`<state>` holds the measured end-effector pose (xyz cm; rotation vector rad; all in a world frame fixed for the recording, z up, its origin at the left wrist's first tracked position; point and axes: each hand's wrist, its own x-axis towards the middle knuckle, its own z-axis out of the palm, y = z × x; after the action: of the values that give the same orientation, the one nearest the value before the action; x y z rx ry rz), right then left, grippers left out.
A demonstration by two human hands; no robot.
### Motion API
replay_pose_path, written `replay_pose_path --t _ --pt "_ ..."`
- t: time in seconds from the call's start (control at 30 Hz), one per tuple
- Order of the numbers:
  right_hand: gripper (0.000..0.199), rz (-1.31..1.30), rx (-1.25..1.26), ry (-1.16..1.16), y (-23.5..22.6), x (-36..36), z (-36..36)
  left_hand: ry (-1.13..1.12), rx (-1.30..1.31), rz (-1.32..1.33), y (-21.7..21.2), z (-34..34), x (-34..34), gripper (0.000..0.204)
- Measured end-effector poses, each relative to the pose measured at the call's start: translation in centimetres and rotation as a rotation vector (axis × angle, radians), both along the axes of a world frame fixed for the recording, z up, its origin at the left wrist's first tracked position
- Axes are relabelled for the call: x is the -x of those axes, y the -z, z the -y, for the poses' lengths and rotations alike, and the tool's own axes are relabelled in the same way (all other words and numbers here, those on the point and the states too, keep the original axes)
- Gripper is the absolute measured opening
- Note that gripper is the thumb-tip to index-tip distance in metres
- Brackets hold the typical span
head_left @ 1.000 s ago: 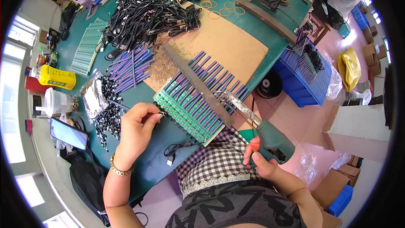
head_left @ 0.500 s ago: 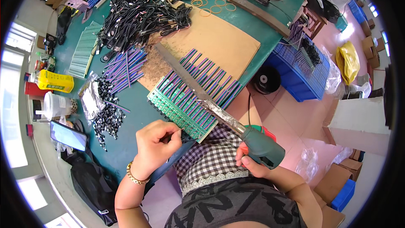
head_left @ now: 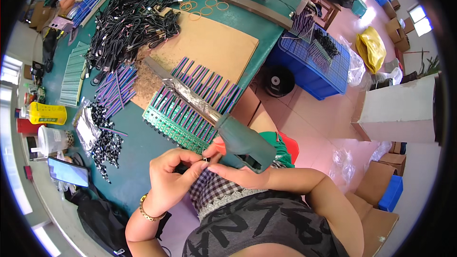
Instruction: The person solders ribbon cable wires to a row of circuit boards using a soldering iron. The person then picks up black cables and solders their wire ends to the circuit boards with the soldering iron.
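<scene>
At the far left edge of the frame a dark glossy phone (head_left: 68, 172) lies flat on the green worktop (head_left: 138, 152), with a clear plastic cup (head_left: 50, 140) and a boxy yellow bottle (head_left: 46, 113) just above it. Near them sits a crinkled silvery bag (head_left: 86, 128) beside a loose scatter of small black plugs (head_left: 107, 138). Higher, in the upper left, a tangled heap of black cables (head_left: 128, 19) spreads over the worktop, and a fan of thin purple sticks (head_left: 116, 90) lies below it.

In the lower middle the left hand (head_left: 173, 176), a gold chain bracelet (head_left: 147, 212) on its wrist, has its fingers (head_left: 197, 164) pinched closed on a tiny dark part (head_left: 205, 160) too small to make out. The right hand (head_left: 238, 173) meets it there, fingertips touching the same spot, while a bulky dark green heat gun (head_left: 243, 140) with a long foil-wrapped metal nozzle rests across that hand; how firmly the right fingers grip it I cannot tell. The nozzle points to the upper left over a comb-like row of green circuit boards (head_left: 178, 119), which lies against a flat brown cardboard sheet (head_left: 214, 50).

To the right, off the worktop, a blue slatted plastic crate (head_left: 309, 64) stands on the pink floor (head_left: 323, 123), with a yellow bag (head_left: 371, 50) and a pale carton (head_left: 400, 109) further right.
</scene>
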<state>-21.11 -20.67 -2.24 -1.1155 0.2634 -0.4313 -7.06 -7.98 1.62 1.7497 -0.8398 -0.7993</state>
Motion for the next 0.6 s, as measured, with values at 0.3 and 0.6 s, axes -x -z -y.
replay_pose_path --t 0.3,0.6 --pt "0.023 -0.094 0.408 -0.086 1.1 0.3 0.4 0.164 -0.003 0.212 -0.5 0.0 -0.2 0.010" --pt "0.017 0.007 0.828 0.022 1.6 0.4 1.0 0.181 -0.102 0.177 -1.0 -0.3 0.3 0.010"
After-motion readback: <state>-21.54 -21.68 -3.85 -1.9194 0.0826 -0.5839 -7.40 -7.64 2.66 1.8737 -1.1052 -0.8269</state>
